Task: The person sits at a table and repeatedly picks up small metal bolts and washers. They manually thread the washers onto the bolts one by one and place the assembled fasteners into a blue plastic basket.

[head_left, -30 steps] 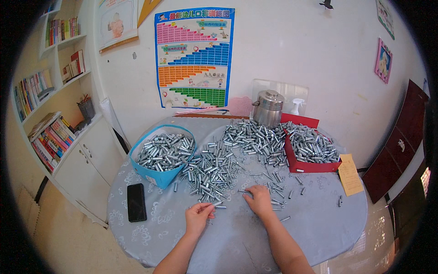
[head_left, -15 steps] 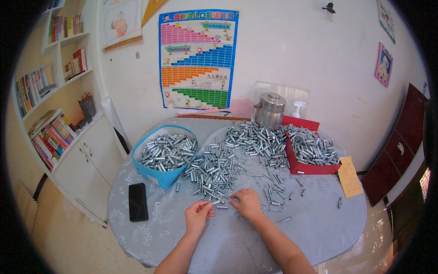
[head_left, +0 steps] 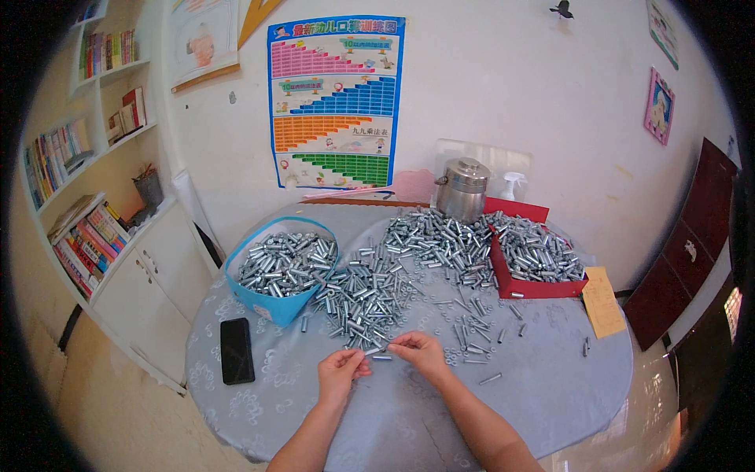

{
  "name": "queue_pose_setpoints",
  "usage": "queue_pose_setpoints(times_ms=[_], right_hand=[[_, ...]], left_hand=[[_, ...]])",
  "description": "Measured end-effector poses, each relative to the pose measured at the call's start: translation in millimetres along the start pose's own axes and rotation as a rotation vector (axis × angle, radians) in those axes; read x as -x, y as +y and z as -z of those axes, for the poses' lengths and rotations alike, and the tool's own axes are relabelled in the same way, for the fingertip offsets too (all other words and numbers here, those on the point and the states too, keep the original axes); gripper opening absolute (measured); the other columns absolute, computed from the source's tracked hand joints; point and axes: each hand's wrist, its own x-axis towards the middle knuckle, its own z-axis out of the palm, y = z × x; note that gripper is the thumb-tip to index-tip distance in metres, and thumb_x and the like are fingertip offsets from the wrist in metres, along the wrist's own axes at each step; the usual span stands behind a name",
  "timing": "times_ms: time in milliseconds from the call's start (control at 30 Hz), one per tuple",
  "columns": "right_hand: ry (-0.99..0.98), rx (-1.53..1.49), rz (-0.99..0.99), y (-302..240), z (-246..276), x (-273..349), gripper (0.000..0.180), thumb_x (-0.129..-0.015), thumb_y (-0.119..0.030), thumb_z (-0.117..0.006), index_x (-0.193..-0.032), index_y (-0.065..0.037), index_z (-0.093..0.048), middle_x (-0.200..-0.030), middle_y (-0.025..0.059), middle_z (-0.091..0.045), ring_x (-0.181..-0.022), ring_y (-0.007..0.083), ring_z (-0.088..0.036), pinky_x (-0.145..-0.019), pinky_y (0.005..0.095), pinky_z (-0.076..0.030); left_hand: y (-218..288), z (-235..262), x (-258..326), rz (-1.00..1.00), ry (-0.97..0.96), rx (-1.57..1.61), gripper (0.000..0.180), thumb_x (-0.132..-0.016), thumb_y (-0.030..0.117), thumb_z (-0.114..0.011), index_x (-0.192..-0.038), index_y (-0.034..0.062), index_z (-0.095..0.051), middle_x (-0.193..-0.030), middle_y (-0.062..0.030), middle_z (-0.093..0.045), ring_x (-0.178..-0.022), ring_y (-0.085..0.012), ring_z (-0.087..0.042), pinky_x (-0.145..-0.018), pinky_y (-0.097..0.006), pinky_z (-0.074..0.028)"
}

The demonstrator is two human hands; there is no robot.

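Observation:
My left hand [head_left: 340, 376] pinches a small silvery metal bolt [head_left: 373, 352] between thumb and fingertips, its far end pointing right. My right hand [head_left: 421, 356] is closed in a pinch at that end; whatever it grips is too small to make out. Just beneath, a short metal sleeve [head_left: 382, 358] lies on the grey cloth. Beyond both hands spreads a loose heap of shiny metal cylinders and bolts [head_left: 362, 303]. Right of my right hand are scattered long bolts [head_left: 472, 334] and small rings [head_left: 451, 355].
A blue bin [head_left: 271, 303] full of metal cylinders stands left, behind a black phone [head_left: 237, 352]. On the right is a red box [head_left: 543, 290], also full, with a yellow paper slip [head_left: 603, 303] beside it. A steel pot [head_left: 464, 193] stands at the back against the wall.
My right hand has moved slightly left, bringing its fingertips to the end of the bolt. My left hand stays nearly in place, still holding the bolt. The view has shifted slightly.

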Motion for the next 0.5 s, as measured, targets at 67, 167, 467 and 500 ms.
queue_pose_setpoints(times_ms=[67, 167, 467, 500], right_hand=[[-0.014, -0.035, -0.001, 3, -1, 1, 0.017, -0.074, -0.013, -0.068, -0.085, -0.002, -0.063, -0.078, -0.0001, -0.062, -0.07, 0.0052, -0.053, -0.064, 0.019, -0.042], [-0.043, -0.044, 0.006, 2, -1, 1, 0.018, -0.075, -0.013, -0.066, -0.089, -0.001, -0.063, -0.08, 0.001, -0.062, -0.073, 0.006, -0.054, -0.066, 0.019, -0.042], [-0.008, 0.185, 0.227, 1, -11, 5, 0.018, -0.077, -0.014, -0.064, -0.093, -0.005, -0.065, -0.082, 0.0026, -0.061, -0.069, 0.0066, -0.051, -0.062, 0.0198, -0.041], [-0.004, 0.22, 0.251, 0, -12, 6, 0.019, -0.077, -0.014, -0.064, -0.093, -0.006, -0.064, -0.082, 0.0028, -0.061, -0.067, 0.0068, -0.051, -0.062, 0.02, -0.041]], left_hand=[[1, 0, 0, 0.052, -0.017, 0.009, 0.015, -0.08, 0.007, -0.059, -0.088, -0.0055, -0.057, -0.075, -0.0125, -0.06, -0.061, -0.0163, -0.059, -0.056, -0.028, -0.053], [2, 2, -1, 0.151, -0.029, 0.047, 0.018, -0.08, 0.007, -0.059, -0.09, -0.0076, -0.056, -0.076, -0.0138, -0.06, -0.062, -0.0174, -0.059, -0.057, -0.029, -0.054], [0, 7, -3, 0.246, -0.061, 0.143, 0.016, -0.081, 0.008, -0.058, -0.089, -0.0052, -0.057, -0.078, -0.0135, -0.06, -0.064, -0.0184, -0.06, -0.059, -0.031, -0.054], [1, 6, -2, 0.247, -0.066, 0.134, 0.016, -0.081, 0.008, -0.058, -0.089, -0.005, -0.057, -0.078, -0.0136, -0.06, -0.064, -0.0184, -0.06, -0.059, -0.031, -0.054]])
